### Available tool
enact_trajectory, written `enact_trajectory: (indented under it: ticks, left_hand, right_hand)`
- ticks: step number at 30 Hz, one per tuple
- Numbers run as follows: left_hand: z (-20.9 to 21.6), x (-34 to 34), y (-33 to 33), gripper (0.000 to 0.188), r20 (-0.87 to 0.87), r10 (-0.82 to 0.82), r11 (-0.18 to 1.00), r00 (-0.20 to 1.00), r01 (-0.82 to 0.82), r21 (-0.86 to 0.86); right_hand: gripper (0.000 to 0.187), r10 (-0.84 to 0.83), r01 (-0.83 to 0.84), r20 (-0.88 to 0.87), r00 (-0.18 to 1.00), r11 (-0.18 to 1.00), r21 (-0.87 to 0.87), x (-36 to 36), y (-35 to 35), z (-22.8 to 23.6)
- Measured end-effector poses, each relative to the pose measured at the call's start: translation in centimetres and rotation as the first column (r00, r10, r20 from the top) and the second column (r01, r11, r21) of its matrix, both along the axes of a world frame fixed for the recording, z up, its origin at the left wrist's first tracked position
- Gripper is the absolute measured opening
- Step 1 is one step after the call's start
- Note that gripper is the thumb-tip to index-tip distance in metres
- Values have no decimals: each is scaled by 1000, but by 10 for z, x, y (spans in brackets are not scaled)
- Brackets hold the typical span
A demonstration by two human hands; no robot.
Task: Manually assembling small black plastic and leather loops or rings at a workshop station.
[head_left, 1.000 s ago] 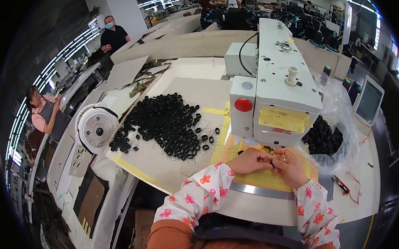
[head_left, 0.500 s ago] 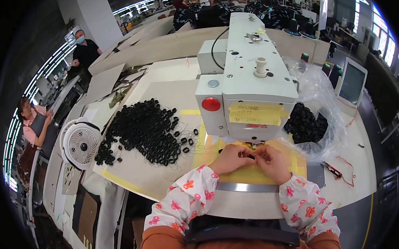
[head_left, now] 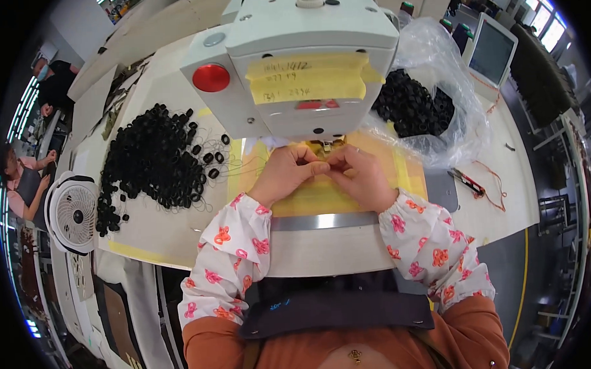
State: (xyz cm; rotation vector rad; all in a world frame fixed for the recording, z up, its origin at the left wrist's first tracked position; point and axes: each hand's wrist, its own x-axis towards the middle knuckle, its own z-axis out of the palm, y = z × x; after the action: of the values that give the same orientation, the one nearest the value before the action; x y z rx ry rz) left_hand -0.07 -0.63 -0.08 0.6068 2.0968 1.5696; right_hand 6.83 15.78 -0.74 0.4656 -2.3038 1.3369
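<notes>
Both my hands meet just in front of the needle area of a white industrial sewing machine (head_left: 316, 40), over its yellow-taped bed (head_left: 302, 200). My left hand (head_left: 286, 173) is closed in a pinch, its fingertips touching those of my right hand (head_left: 367, 181), which is pinched too. Whatever lies between them is hidden by the fingers. The presser foot (head_left: 328, 145) shows right behind the fingertips. To the left spreads a heap of small black loops (head_left: 154, 157) with loose threads. More black pieces (head_left: 413, 105) sit in a clear plastic bag (head_left: 466, 123) at the right.
A white fan (head_left: 76, 215) stands at the table's left edge. On the right lie thread snips (head_left: 468, 182) with an orange cord, with a screen (head_left: 492, 51) and thread spools (head_left: 461, 34) farther back. Two people are off to the far left.
The view has tipped down and come closer to the machine. My hands remain together at the needle area; the black piece seen between my fingers before is now hidden.
</notes>
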Motion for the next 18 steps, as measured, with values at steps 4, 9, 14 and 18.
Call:
enact_trajectory:
  ticks: [4,9,14,18]
  left_hand:
    - [-7,2,2,26,-21,-9,1000,1000,9,-13]
    - [-8,8,4,23,-122,52,999,991,-54,-10]
    - [-16,7,4,22,-424,56,986,904,-117,-120]
    - [-13,4,12,24,-462,55,955,885,-181,-234]
  right_hand:
    - [17,12,1,113,994,994,-109,1,0,-6]
    - [13,-103,139,277,955,984,-111,0,2,-3]
    - [13,-147,182,297,944,979,-93,-8,0,-6]
    - [12,-211,210,61,976,977,30,-14,1,-16]
